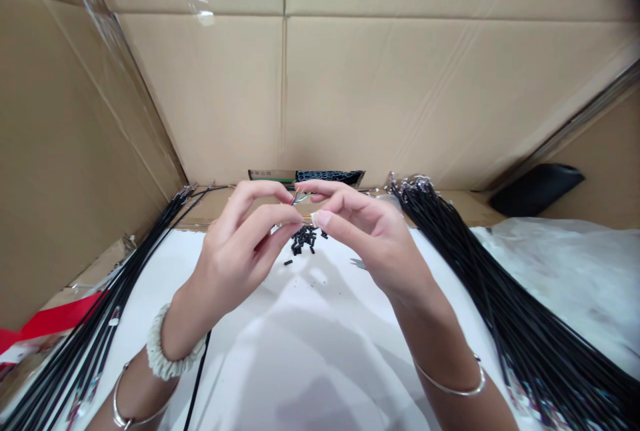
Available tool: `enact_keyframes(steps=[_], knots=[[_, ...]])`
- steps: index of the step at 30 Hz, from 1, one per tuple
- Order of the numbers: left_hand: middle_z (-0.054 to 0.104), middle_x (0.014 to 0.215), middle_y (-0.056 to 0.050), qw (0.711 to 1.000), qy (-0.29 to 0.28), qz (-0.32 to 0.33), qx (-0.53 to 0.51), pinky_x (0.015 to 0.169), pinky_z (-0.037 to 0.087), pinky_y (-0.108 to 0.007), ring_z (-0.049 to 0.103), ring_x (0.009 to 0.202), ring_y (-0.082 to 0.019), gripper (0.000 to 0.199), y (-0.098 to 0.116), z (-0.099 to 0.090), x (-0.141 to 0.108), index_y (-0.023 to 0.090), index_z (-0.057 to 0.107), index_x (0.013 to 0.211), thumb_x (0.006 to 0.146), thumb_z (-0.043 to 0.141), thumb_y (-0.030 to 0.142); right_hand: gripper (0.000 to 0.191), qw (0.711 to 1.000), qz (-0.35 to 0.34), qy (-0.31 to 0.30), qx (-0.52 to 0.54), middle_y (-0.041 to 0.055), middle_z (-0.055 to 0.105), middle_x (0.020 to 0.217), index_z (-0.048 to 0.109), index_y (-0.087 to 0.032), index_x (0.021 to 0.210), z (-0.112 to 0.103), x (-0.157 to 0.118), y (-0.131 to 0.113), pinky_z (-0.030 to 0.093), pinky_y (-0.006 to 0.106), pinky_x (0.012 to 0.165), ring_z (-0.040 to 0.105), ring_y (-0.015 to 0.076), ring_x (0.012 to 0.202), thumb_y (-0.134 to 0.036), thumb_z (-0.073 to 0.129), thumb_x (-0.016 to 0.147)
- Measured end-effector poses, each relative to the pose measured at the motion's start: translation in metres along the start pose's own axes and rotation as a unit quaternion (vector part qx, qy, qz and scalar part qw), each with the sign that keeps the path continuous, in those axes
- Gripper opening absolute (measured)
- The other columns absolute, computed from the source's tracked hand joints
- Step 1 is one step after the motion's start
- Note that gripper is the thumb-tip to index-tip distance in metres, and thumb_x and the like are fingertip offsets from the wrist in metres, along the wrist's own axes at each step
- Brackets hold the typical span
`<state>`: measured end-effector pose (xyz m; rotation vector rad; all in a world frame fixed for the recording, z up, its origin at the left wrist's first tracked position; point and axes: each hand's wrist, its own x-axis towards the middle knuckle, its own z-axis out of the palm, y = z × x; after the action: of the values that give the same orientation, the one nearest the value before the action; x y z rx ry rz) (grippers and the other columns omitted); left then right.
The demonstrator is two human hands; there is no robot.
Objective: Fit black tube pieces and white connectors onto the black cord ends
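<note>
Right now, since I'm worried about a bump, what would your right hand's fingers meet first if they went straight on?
Probably the fingers of the left hand, just opposite the right hand, though depth is hard to judge from this view.

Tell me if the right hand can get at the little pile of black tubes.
Probably yes. The right hand sits close to the pile, with nothing between them. Its fingers are busy, though, pinching a small wire end with the left hand, so it may need to let go first.

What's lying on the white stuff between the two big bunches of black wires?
In the head view, a small heap of short black tubes lies on the white sheet.
</note>
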<state>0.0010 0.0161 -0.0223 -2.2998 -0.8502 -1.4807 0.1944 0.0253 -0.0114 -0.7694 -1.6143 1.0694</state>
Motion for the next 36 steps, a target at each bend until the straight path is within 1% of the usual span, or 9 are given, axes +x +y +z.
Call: enact_keyframes(steps=[4, 8, 14, 18, 22, 26, 30, 33, 36], knots=[[0.065, 0.106, -0.007, 1.000, 0.003, 0.010, 0.019, 0.055, 0.049, -0.021, 0.065, 0.078, -0.011, 0.014, 0.0008, 0.0005, -0.0005, 0.017, 0.066, 0.097, 0.090, 0.072, 0.007, 0.021, 1.000, 0.004, 0.003, 0.002, 0.0066, 0.072, 0.129, 0.066, -0.022, 0.071, 0.0004, -0.0005, -0.0004, 0.050, 0.039, 0.091, 0.061, 0.0261, 0.129, -0.028, 0.070, 0.090], [0.067, 0.108, -0.008, 0.999, 0.012, 0.016, 0.033, 0.058, 0.052, -0.022, 0.068, 0.081, -0.013, 0.012, 0.0017, 0.0003, -0.0014, 0.017, 0.067, 0.097, 0.090, 0.072, 0.009, 0.022, 1.000, 0.013, 0.003, 0.006, 0.0059, 0.072, 0.129, 0.066, -0.022, 0.070, 0.0009, -0.0010, -0.0014, 0.049, 0.039, 0.095, 0.060, 0.0256, 0.131, -0.029, 0.071, 0.090], [0.068, 0.110, -0.007, 0.999, 0.014, 0.021, 0.047, 0.058, 0.054, -0.022, 0.069, 0.076, -0.012, 0.012, 0.0027, -0.0005, -0.0013, 0.019, 0.065, 0.097, 0.091, 0.070, 0.010, 0.021, 1.000, 0.021, 0.003, 0.016, 0.0052, 0.073, 0.127, 0.067, -0.023, 0.072, 0.0015, -0.0005, -0.0014, 0.048, 0.038, 0.096, 0.061, 0.0247, 0.128, -0.029, 0.071, 0.091], [0.068, 0.108, -0.008, 0.998, 0.023, 0.028, 0.053, 0.059, 0.055, -0.023, 0.070, 0.081, -0.014, 0.012, 0.0032, -0.0001, -0.0012, 0.018, 0.065, 0.095, 0.091, 0.070, 0.009, 0.020, 0.999, 0.025, 0.005, 0.022, 0.0043, 0.074, 0.126, 0.068, -0.023, 0.071, 0.0015, -0.0007, -0.0011, 0.049, 0.038, 0.094, 0.062, 0.0242, 0.126, -0.029, 0.072, 0.090], [0.069, 0.108, -0.008, 0.998, 0.029, 0.030, 0.056, 0.057, 0.053, -0.023, 0.070, 0.080, -0.014, 0.011, 0.0029, 0.0004, -0.0020, 0.019, 0.066, 0.096, 0.091, 0.070, 0.010, 0.019, 0.999, 0.030, 0.003, 0.030, 0.0042, 0.074, 0.126, 0.069, -0.023, 0.072, 0.0012, -0.0007, -0.0006, 0.051, 0.037, 0.090, 0.063, 0.0240, 0.124, -0.030, 0.072, 0.090], [0.069, 0.109, -0.009, 0.997, 0.034, 0.037, 0.057, 0.063, 0.057, -0.024, 0.072, 0.088, -0.017, 0.012, 0.0020, 0.0010, -0.0022, 0.018, 0.067, 0.097, 0.090, 0.071, 0.009, 0.020, 0.999, 0.030, 0.002, 0.034, 0.0038, 0.074, 0.126, 0.069, -0.023, 0.072, 0.0007, -0.0006, 0.0002, 0.052, 0.035, 0.087, 0.064, 0.0231, 0.122, -0.030, 0.072, 0.090], [0.070, 0.109, -0.010, 0.997, 0.037, 0.040, 0.060, 0.064, 0.058, -0.026, 0.072, 0.089, -0.018, 0.013, 0.0019, 0.0018, -0.0023, 0.019, 0.068, 0.097, 0.090, 0.072, 0.009, 0.020, 0.998, 0.040, 0.000, 0.049, 0.0037, 0.074, 0.126, 0.069, -0.023, 0.072, 0.0004, -0.0005, 0.0003, 0.053, 0.035, 0.088, 0.066, 0.0233, 0.120, -0.030, 0.073, 0.090], [0.070, 0.109, -0.010, 0.997, 0.036, 0.039, 0.056, 0.062, 0.057, -0.026, 0.071, 0.084, -0.017, 0.013, 0.0026, 0.0020, -0.0021, 0.018, 0.068, 0.097, 0.089, 0.073, 0.009, 0.020, 0.998, 0.036, -0.002, 0.055, 0.0036, 0.075, 0.125, 0.070, -0.023, 0.072, 0.0006, -0.0002, -0.0001, 0.054, 0.036, 0.089, 0.066, 0.0235, 0.120, -0.030, 0.073, 0.090], [0.070, 0.110, -0.009, 0.998, 0.029, 0.028, 0.047, 0.056, 0.053, -0.024, 0.067, 0.071, -0.011, 0.011, 0.0036, 0.0010, -0.0015, 0.018, 0.067, 0.096, 0.090, 0.072, 0.010, 0.020, 0.998, 0.034, -0.007, 0.057, 0.0038, 0.075, 0.125, 0.069, -0.024, 0.071, 0.0012, 0.0000, -0.0006, 0.054, 0.038, 0.092, 0.065, 0.0239, 0.123, -0.029, 0.072, 0.090]])
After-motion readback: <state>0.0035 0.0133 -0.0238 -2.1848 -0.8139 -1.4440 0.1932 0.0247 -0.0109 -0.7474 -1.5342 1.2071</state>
